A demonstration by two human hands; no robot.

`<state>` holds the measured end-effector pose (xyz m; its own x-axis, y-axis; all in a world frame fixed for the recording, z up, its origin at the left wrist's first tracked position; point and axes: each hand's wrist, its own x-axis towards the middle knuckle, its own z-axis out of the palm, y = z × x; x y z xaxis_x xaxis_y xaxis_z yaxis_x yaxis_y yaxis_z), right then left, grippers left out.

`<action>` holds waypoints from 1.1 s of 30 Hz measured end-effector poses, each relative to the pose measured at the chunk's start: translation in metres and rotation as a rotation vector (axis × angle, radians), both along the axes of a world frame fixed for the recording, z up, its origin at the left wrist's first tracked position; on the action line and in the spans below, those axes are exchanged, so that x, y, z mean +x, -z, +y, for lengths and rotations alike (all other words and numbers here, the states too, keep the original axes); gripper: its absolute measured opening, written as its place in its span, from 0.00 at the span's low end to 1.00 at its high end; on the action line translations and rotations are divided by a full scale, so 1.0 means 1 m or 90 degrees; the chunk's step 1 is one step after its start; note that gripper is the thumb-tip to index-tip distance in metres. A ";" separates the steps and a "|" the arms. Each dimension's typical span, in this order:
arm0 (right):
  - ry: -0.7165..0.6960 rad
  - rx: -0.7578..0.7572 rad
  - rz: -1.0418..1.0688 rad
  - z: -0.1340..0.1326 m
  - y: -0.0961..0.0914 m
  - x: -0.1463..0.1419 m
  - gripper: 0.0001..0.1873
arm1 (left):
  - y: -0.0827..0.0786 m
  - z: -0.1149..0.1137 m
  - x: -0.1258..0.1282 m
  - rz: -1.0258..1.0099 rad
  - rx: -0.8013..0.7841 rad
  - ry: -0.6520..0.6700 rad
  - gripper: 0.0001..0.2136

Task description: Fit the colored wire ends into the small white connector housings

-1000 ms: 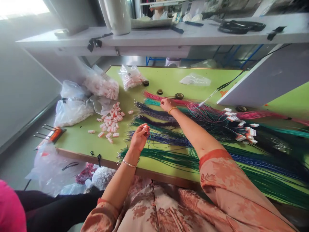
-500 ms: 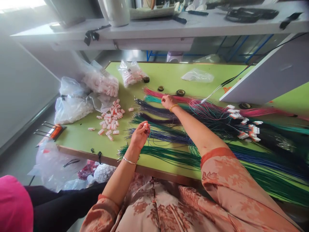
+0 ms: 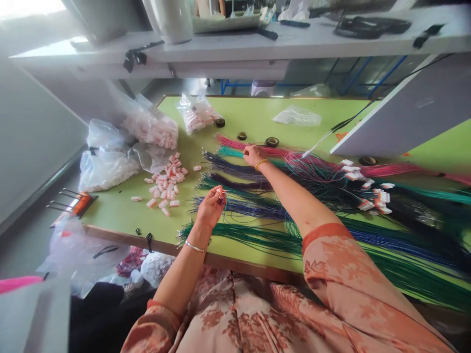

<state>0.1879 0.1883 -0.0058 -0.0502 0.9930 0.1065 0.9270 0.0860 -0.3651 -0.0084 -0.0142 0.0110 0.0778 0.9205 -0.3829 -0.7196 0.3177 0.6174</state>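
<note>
My left hand (image 3: 210, 208) is raised a little above the green table (image 3: 121, 208), its fingertips pinched on a small white and red connector (image 3: 220, 191) with thin wires hanging from it. My right hand (image 3: 254, 155) reaches far across and is closed on the ends of the pink wire bundle (image 3: 239, 144). Bundles of teal, purple, blue and green wires (image 3: 257, 235) lie fanned out between my arms. A loose heap of white and red connectors (image 3: 165, 184) lies to the left of my left hand.
Clear bags of connectors (image 3: 154, 130) sit at the table's left and back. Small tape rolls (image 3: 272, 142) lie beyond the wires. Finished wires with connectors (image 3: 368, 189) lie at right. A white shelf (image 3: 239, 49) overhangs the table; a white board (image 3: 401, 117) leans at right.
The view has shifted slightly. My hands stay almost where they were, and the pink clothing at the lower left has mostly slid out of sight.
</note>
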 end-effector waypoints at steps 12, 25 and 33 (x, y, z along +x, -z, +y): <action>-0.034 0.008 -0.035 0.004 0.007 0.002 0.10 | -0.001 -0.002 0.000 0.003 0.019 0.013 0.09; -0.026 0.048 0.094 -0.002 -0.003 0.000 0.10 | -0.001 -0.002 0.001 -0.015 0.022 0.017 0.09; -0.195 0.032 0.360 -0.013 -0.028 -0.031 0.14 | 0.002 -0.002 0.001 -0.009 0.032 0.013 0.10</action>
<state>0.1569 0.1750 0.0225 -0.2528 0.9360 0.2449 0.5231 0.3452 -0.7793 -0.0078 -0.0166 0.0094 0.1014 0.9366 -0.3353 -0.7222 0.3011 0.6227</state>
